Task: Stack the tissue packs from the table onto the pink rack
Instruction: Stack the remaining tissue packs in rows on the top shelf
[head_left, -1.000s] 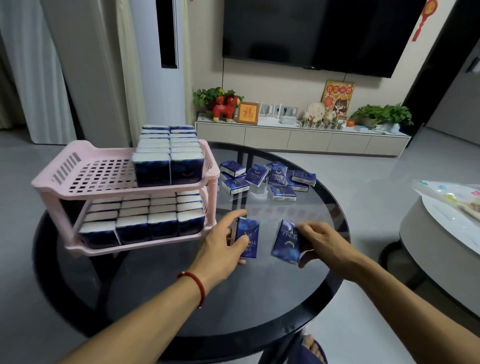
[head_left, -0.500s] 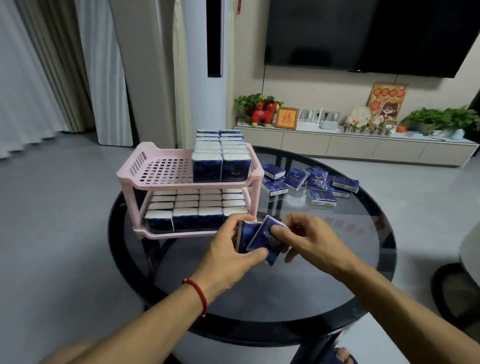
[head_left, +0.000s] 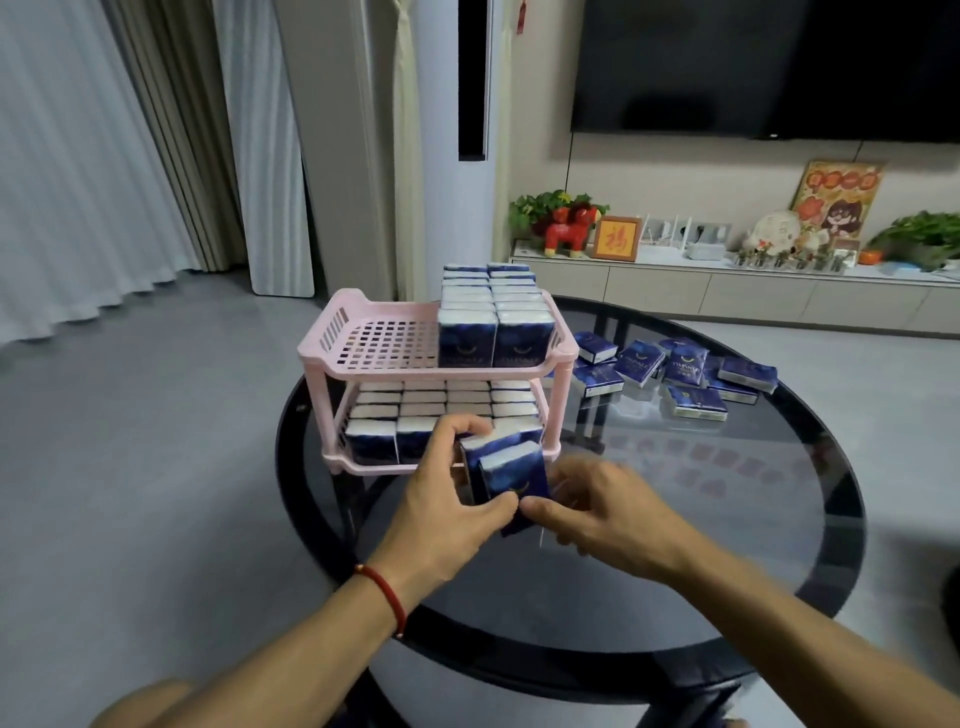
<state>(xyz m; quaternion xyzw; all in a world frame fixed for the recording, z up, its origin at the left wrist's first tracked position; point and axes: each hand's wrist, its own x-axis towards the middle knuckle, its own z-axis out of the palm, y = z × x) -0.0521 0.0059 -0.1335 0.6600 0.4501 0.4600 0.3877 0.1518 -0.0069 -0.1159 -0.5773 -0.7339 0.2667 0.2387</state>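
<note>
Two dark blue tissue packs (head_left: 511, 470) stand upright side by side just in front of the pink rack (head_left: 363, 358), above the glass. My left hand (head_left: 447, 504) grips them from the left, fingers over the top and thumb at the front. My right hand (head_left: 597, 506) pinches the lower right edge of the front pack. The rack's lower tier is filled with packs standing on end. Two rows of packs (head_left: 491, 317) fill the right half of its upper tier. Several loose packs (head_left: 675, 371) lie on the table to the right of the rack.
The rack stands on a round dark glass table (head_left: 727, 519) with a black rim. The left half of the rack's upper tier is bare lattice. A low white cabinet (head_left: 727, 286) with ornaments and a wall television stand behind. Curtains hang at the left.
The two packs, held apart on the table a second ago, have been brought together and lifted upright in front of the rack. The view has swung left.
</note>
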